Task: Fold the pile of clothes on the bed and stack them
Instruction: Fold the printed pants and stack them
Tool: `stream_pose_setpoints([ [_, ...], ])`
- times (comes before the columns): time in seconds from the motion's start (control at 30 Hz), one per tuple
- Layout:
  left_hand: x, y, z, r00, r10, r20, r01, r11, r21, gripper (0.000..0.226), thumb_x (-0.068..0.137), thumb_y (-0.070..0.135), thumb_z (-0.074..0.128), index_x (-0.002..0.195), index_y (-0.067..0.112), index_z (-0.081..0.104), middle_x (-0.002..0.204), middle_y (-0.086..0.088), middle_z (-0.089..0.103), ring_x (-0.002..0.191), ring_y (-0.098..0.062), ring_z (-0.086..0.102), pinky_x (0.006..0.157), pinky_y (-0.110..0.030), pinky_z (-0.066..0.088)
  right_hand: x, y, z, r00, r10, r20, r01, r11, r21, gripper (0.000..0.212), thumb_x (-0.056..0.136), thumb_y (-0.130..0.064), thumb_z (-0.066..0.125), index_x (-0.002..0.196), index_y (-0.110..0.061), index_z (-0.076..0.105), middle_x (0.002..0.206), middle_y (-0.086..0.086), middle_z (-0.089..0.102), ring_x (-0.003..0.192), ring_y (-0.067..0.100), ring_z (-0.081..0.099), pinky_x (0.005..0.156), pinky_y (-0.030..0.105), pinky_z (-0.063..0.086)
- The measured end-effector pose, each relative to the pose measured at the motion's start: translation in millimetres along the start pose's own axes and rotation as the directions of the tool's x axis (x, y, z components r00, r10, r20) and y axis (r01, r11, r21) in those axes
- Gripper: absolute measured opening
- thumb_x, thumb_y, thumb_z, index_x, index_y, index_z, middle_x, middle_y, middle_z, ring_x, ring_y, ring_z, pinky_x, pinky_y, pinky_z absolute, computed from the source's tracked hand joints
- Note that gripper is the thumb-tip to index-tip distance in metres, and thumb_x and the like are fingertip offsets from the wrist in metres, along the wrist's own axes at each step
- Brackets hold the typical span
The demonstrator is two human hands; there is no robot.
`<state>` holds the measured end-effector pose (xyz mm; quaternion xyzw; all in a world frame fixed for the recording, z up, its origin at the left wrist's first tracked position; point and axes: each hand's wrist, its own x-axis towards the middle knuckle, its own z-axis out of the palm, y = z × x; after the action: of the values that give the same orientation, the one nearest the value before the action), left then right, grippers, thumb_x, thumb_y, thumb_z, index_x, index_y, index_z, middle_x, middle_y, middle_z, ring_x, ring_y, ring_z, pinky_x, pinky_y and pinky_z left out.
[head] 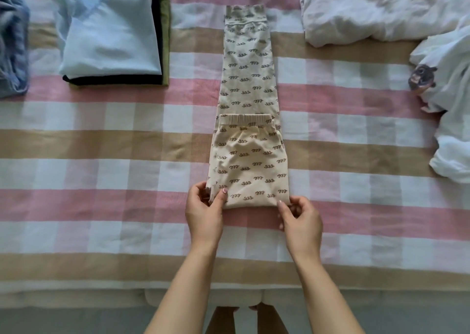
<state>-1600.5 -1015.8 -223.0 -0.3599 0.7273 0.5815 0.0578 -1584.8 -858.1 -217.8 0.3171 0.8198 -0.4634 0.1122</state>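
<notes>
Cream trousers point(248, 84) with a brown squiggle print lie lengthwise in the middle of the checked bedspread point(101, 140). Their waistband end is folded up over the legs, with the elastic band about halfway along. My left hand point(204, 206) pinches the near left corner of the fold, thumb on top. At the near right corner, my right hand point(297, 215) pinches the fold the same way. A stack of folded clothes point(112, 33) sits at the far left, pale blue on top with dark and olive layers under it.
Crumpled white garments lie at the far right point(368, 10) and along the right edge point(450, 99), one with a small printed animal. A blue knitted item point(12, 48) lies at the left edge. The bed's near edge runs below my forearms.
</notes>
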Motion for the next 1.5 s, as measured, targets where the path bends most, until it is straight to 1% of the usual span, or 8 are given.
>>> stream_pose_setpoints([
  [0.3,-68,-53,-42,0.992,-0.119,0.037,0.114,0.984,0.134,0.025,0.078,0.009,0.072,0.094,0.02,0.057,0.09,0.0,0.063,0.088,-0.021,0.06,0.07,-0.014,0.043,-73,58,-14,0.986,0.141,0.09,-0.13,0.984,-0.123,0.009,0.081,-0.013,0.069,0.078,-0.014,0.062,0.061,0.003,0.06,0.061,0.023,0.057,0.057,0.026,0.042],
  [0.47,-49,-24,-40,0.99,0.142,-0.015,-0.122,0.896,0.426,0.045,0.076,0.018,0.073,0.115,0.012,0.052,0.111,0.003,0.046,0.108,-0.015,0.039,0.093,-0.027,0.033,-45,26,-26,0.991,-0.068,0.116,0.096,0.961,-0.257,0.019,0.086,-0.028,0.064,0.101,-0.022,0.054,0.064,-0.009,0.045,0.058,0.008,0.045,0.05,0.02,0.031],
  [0.67,36,53,9,0.894,0.422,0.152,-0.448,0.824,0.348,0.029,0.086,0.011,0.061,0.114,0.008,0.055,0.109,-0.002,0.053,0.106,-0.017,0.045,0.091,-0.025,0.035,60,-69,-6,0.925,-0.367,0.1,0.381,0.893,-0.24,0.013,0.09,-0.018,0.058,0.101,-0.012,0.062,0.088,-0.003,0.057,0.075,0.008,0.053,0.064,0.015,0.039],
  [0.93,169,124,78,0.934,0.276,0.228,-0.343,0.873,0.347,0.043,0.09,0.02,0.058,0.128,0.004,0.044,0.124,-0.011,0.056,0.112,-0.021,0.051,0.092,-0.025,0.038,205,-152,43,0.905,-0.407,0.122,0.424,0.87,-0.251,0.036,0.091,-0.026,0.057,0.122,-0.008,0.053,0.116,0.011,0.058,0.11,0.025,0.052,0.097,0.037,0.041],
  [1.1,211,142,96,0.976,0.16,0.151,-0.186,0.967,0.176,0.033,0.083,0.016,0.067,0.114,0.008,0.055,0.106,-0.009,0.064,0.095,-0.018,0.06,0.085,-0.027,0.047,244,-169,67,0.964,-0.209,0.167,0.238,0.955,-0.177,0.04,0.079,-0.031,0.071,0.113,-0.014,0.058,0.111,0.005,0.066,0.105,0.024,0.059,0.093,0.042,0.047],
  [1.23,219,147,95,0.966,0.108,0.235,-0.126,0.99,0.063,0.025,0.081,0.001,0.066,0.105,0.002,0.058,0.095,-0.013,0.063,0.089,-0.024,0.062,0.085,-0.038,0.052,251,-176,62,0.946,-0.143,0.29,0.145,0.989,0.017,0.011,0.081,-0.013,0.07,0.089,-0.012,0.062,0.092,0.006,0.066,0.087,0.021,0.063,0.084,0.038,0.052],
  [1.33,201,160,80,0.933,0.158,0.322,-0.127,0.985,-0.116,0.014,0.081,-0.008,0.062,0.093,0.001,0.06,0.083,-0.011,0.063,0.076,-0.02,0.059,0.071,-0.028,0.053,232,-184,44,0.914,-0.176,0.365,0.107,0.974,0.202,0.009,0.083,-0.007,0.067,0.09,-0.01,0.062,0.093,0.008,0.066,0.083,0.02,0.063,0.078,0.033,0.055],
  [1.5,122,173,21,0.779,0.49,0.391,-0.5,0.862,-0.083,0.024,0.076,-0.004,0.07,0.077,0.019,0.063,0.072,0.01,0.064,0.069,-0.004,0.059,0.069,-0.021,0.051,137,-173,-13,0.808,-0.55,0.21,0.499,0.829,0.253,0.011,0.079,-0.014,0.072,0.085,-0.02,0.065,0.081,-0.007,0.066,0.075,0.007,0.06,0.068,0.014,0.047],
])
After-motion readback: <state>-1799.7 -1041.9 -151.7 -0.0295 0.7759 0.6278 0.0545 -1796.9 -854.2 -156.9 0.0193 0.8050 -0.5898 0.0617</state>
